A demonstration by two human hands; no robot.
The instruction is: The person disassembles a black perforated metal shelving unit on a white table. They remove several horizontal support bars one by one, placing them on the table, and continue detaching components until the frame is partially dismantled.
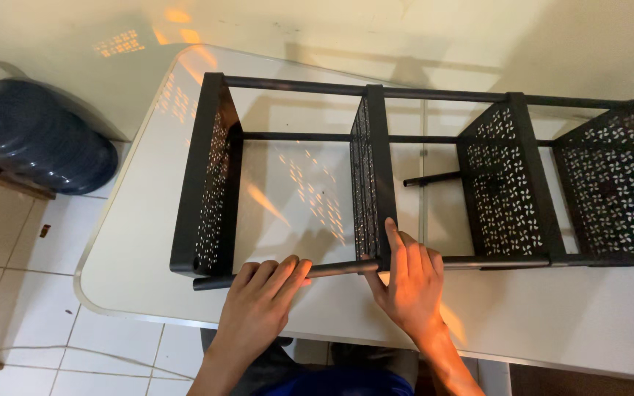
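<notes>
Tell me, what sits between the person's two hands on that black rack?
In the head view, a short bare stretch of the black rod runs from the left hand to the right hand, which rests at the perforated divider panel.

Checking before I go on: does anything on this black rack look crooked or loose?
Yes. One short black rod inside the rack juts from a perforated panel with its left end free, unlike the full-length rods.
</notes>
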